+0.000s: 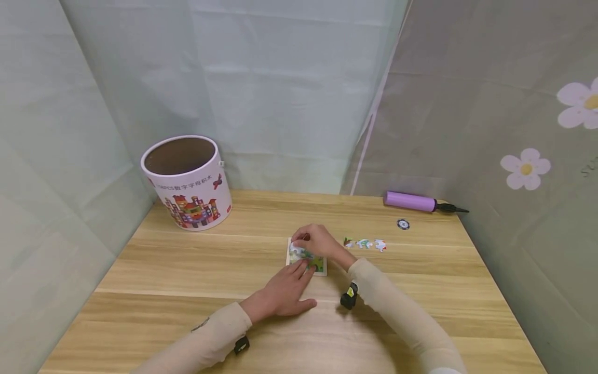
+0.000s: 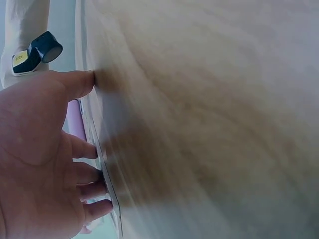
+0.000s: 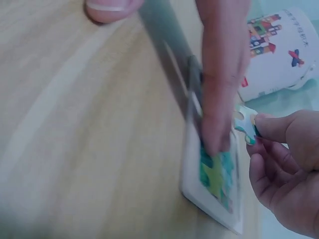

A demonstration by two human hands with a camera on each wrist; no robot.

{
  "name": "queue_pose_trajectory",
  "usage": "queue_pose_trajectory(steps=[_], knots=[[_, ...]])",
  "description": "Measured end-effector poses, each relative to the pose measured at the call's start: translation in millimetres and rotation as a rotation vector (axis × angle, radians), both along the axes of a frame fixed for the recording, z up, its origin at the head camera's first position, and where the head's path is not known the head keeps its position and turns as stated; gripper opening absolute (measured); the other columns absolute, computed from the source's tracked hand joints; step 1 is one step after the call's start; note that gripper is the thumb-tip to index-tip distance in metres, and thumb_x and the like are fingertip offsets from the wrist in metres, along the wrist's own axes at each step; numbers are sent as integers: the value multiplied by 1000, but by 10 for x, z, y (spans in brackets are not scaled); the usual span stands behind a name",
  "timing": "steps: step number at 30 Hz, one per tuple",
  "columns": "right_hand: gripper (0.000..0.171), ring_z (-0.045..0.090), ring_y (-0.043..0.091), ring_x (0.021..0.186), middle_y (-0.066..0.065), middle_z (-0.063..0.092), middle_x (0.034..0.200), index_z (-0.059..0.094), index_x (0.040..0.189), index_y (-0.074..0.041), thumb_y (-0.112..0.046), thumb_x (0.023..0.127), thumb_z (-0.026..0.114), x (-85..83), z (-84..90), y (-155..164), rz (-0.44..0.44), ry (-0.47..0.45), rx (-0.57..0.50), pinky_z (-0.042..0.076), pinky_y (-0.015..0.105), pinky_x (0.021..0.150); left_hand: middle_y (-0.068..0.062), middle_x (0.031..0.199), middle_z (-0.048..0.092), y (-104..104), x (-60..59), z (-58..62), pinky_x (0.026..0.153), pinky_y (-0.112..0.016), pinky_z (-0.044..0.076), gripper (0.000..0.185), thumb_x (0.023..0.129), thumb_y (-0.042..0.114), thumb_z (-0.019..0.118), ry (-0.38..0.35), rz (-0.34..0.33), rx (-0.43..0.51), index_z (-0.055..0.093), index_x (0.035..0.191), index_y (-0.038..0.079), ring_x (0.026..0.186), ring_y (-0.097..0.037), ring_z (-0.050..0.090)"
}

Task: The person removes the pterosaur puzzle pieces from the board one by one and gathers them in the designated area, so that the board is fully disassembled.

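At the middle of the tabletop (image 1: 187, 270), head view, the puzzle tray (image 1: 320, 268) lies flat, well apart from every edge. Your left hand (image 1: 285, 295) lies palm down with fingers straight, the fingertips pressing the tray's near side; judge this as a brace that keeps the tray from sliding. Your right hand (image 1: 316, 241) is curled over the tray's far left corner and pinches a puzzle piece (image 1: 296, 245) there. Three loose pieces (image 1: 365, 243) sit in a row just right of the tray, within easy reach of that hand. The tub (image 1: 189, 182) stands upright and open at the far left corner; the pump (image 1: 411, 201) lies along the far edge near the right corner, with a small disc (image 1: 403, 224) just in front of it.

Left wrist view: your left hand (image 2: 40, 164) is spread, fingers extended and flat against the wood, holding nothing. The tray's edge shows only as a thin line at the fingertips.

Right wrist view: one left finger (image 3: 219, 79) presses straight down on the tray (image 3: 214, 199), pinning it. Your right hand (image 3: 286, 172) grips the piece (image 3: 245, 123) between thumb and fingertips, held just off the tray's edge. Whether the piece touches the tray cannot be told.
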State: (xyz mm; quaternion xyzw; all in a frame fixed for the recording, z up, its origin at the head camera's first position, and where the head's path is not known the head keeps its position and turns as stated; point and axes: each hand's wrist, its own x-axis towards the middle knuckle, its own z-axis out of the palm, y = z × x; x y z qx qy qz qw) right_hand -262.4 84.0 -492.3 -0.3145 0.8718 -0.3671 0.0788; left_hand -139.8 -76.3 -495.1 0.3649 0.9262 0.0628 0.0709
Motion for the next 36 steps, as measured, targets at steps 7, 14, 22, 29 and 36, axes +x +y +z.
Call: queue_pose_trajectory(steps=[7,14,22,29,36], knots=[[9,66,8,85,-2,77,95,79,98,-10,-14,97,71,-21,116,221,-18,16,7,56,30,82,-25,162,33,0,-13,-11,119,-48,34,79,100,53,56,-13,7,7,40,154,-2,150,-36,33],[9,66,9,84,0,78,97,80,98,-10,-14,96,72,6,194,579,-40,27,4,56,29,79,-24,163,32,1,-4,-2,119,-49,34,80,99,55,56,-16,20,4,40,155,0,150,-36,33],[7,65,7,81,2,78,100,82,96,-12,-14,93,75,74,191,946,-116,29,29,53,27,74,-23,164,31,7,2,-2,119,-48,34,80,100,56,54,-15,29,-1,39,156,1,151,-36,33],[5,62,8,76,4,78,99,82,93,-11,-12,91,77,142,138,1183,-173,24,50,51,24,68,-24,162,32,4,12,0,118,-49,35,80,100,55,55,3,19,1,40,155,0,149,-36,35],[6,61,7,76,3,78,96,82,94,-11,-11,90,78,183,63,1334,-166,25,57,51,23,68,-25,162,32,10,1,2,119,-48,34,79,100,55,54,18,8,-5,39,155,-1,149,-37,34]])
